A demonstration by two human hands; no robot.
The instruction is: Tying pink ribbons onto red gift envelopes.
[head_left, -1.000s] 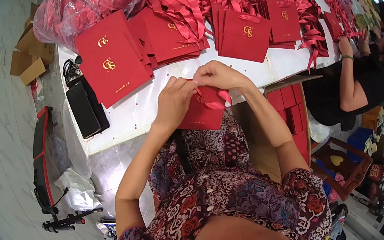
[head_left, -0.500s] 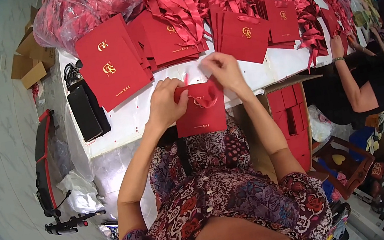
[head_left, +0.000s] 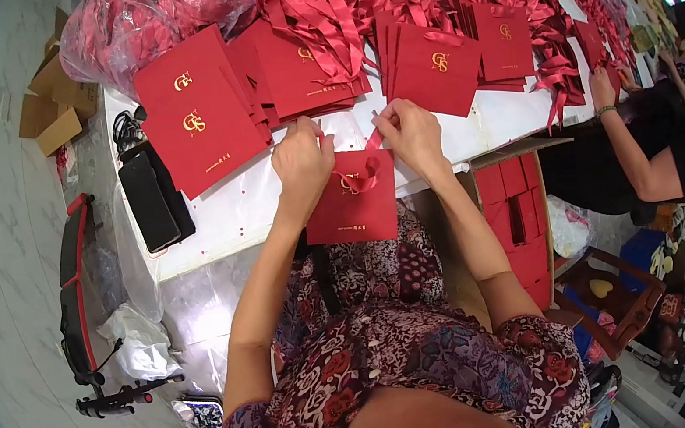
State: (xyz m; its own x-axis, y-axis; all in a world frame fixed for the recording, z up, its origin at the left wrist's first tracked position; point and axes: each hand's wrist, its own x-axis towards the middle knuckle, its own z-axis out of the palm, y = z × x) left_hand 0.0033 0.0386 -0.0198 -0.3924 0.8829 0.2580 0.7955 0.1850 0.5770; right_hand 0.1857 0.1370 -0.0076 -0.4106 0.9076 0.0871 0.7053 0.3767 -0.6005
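Observation:
A small red paper bag [head_left: 351, 213] with gold print hangs over the table's near edge, just above my lap. A loop of red ribbon [head_left: 366, 182] droops across its front. My right hand [head_left: 415, 139] pinches a length of this ribbon above the bag's top right corner. At the top left corner, my left hand [head_left: 303, 167] is closed, thumb against curled fingers; what it holds is too small to make out. Between the two hands the white table top shows.
Stacked red bags [head_left: 199, 116] and a ribbon heap [head_left: 322, 18] lie beyond my hands. A phone [head_left: 150, 203] rests at the left; a carton of red boxes [head_left: 515, 215] stands at my right. Another person's arm [head_left: 629, 144] reaches in at the far right.
My left hand has come off the bag's top edge and risen slightly. My right hand has moved down and right, now with ribbon in its fingers. The bag has shifted a little left.

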